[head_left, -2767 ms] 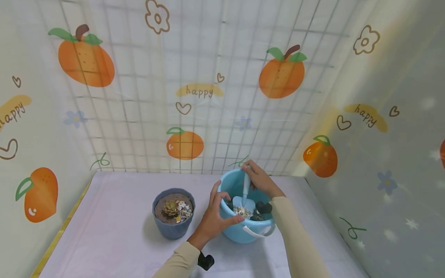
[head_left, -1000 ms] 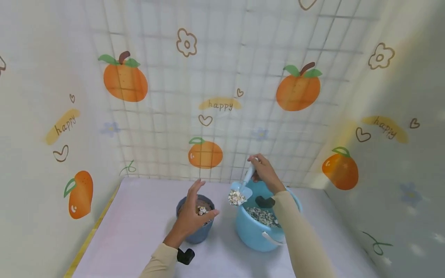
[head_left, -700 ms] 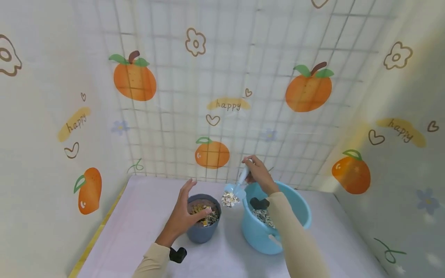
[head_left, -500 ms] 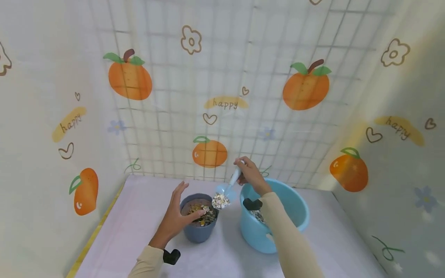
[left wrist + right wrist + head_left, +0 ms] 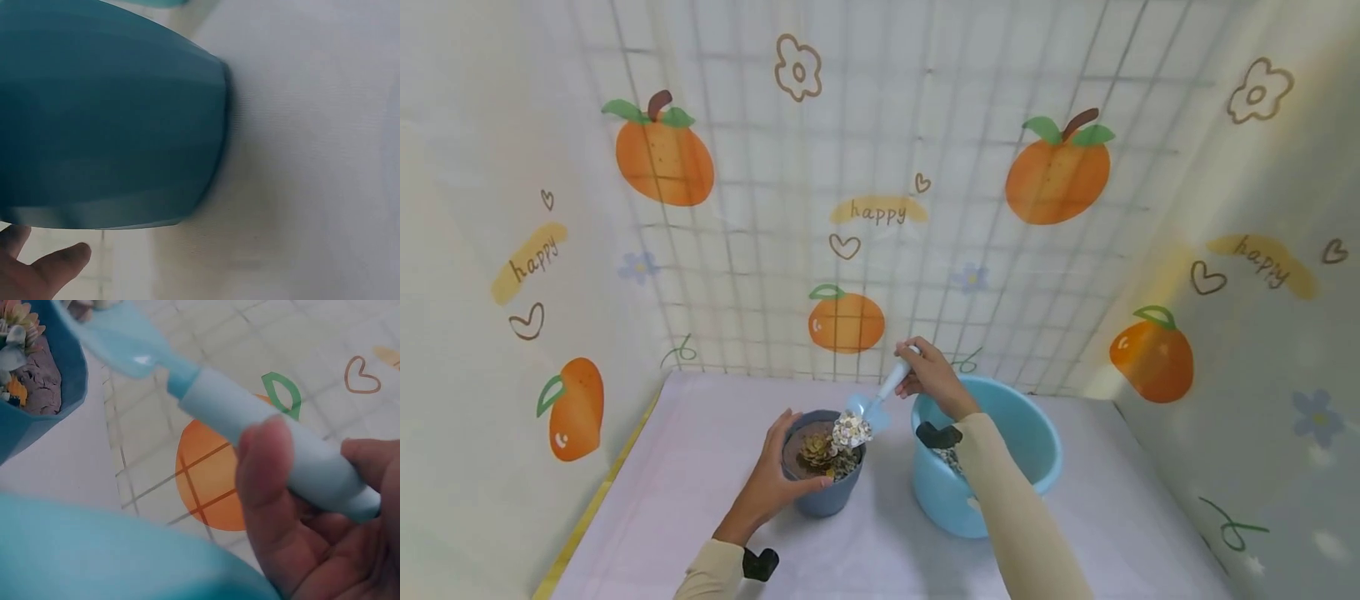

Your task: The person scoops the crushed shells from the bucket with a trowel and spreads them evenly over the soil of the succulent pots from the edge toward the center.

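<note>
My right hand (image 5: 930, 377) grips the handle of a light blue toy shovel (image 5: 231, 412), tilted down to the left. Its scoop carries a heap of pale pebbles (image 5: 852, 429) over the right part of a blue-grey flowerpot (image 5: 827, 500). In the pot are brown soil, a rosette succulent (image 5: 817, 451) and small stones. My left hand (image 5: 767, 487) holds the pot's left side, thumb along the front rim and fingers at the back left. The left wrist view shows the pot's wall (image 5: 119, 125) close up, with two fingers beside it, one clearly apart from the wall.
A light blue bucket (image 5: 943, 500) stands right of the pot, under my right forearm, with grey pebbles (image 5: 951, 458) partly visible inside. The white-covered table (image 5: 647, 500) ends at a patterned curtain (image 5: 737, 275) before a wire grid.
My right hand has lifted the shovel with pebbles from the bucket and carried it left over the pot. My left hand has left the bucket's rim and come to the pot.
</note>
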The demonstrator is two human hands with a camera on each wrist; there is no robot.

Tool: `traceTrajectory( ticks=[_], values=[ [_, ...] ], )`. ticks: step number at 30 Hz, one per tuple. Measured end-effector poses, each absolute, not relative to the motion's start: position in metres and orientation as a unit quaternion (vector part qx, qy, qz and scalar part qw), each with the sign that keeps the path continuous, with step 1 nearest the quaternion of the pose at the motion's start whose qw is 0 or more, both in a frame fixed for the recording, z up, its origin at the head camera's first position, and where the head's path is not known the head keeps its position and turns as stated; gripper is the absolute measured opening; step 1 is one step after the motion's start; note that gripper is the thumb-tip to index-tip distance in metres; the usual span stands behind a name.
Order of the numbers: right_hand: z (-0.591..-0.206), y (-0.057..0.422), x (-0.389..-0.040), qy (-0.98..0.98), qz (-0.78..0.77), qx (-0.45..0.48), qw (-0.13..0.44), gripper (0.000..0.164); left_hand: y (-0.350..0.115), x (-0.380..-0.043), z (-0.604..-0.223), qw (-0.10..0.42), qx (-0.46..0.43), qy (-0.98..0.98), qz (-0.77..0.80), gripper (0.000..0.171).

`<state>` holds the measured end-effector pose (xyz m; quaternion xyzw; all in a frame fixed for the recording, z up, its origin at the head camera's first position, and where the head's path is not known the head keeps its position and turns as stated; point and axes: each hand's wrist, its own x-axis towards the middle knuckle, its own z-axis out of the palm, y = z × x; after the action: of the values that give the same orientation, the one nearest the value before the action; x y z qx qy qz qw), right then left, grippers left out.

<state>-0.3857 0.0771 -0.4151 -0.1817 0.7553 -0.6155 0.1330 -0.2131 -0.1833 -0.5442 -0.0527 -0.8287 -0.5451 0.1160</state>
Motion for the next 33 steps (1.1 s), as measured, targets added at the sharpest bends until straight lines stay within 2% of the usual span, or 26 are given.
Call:
traceTrajectory(
  ticks=[5,12,18,27,33],
  values=[
    [-0.415,0.074,-0.382,0.761,-0.600,-0.200,0.144,0.036,-0.183,-0.212,-0.549,0.108,-0.064,-0.826,-0.549,0.113],
    [-0.416,0.071,-0.380,0.774,-0.581,-0.210,0.136,0.026,-0.179,-0.214,-0.555,0.126,-0.071,-0.815,-0.562,0.109],
    [-0.417,0.070,-0.382,0.778,-0.577,-0.211,0.130,0.024,-0.174,-0.215,-0.560,0.146,-0.064,-0.811,-0.564,0.107],
    [-0.416,0.069,-0.379,0.782,-0.574,-0.205,0.130,0.028,-0.168,-0.210,-0.558,0.159,-0.050,-0.813,-0.558,0.101],
    [-0.415,0.069,-0.379,0.784,-0.571,-0.208,0.129,0.032,-0.159,-0.209,-0.558,0.193,-0.043,-0.809,-0.553,0.097]
  ],
)
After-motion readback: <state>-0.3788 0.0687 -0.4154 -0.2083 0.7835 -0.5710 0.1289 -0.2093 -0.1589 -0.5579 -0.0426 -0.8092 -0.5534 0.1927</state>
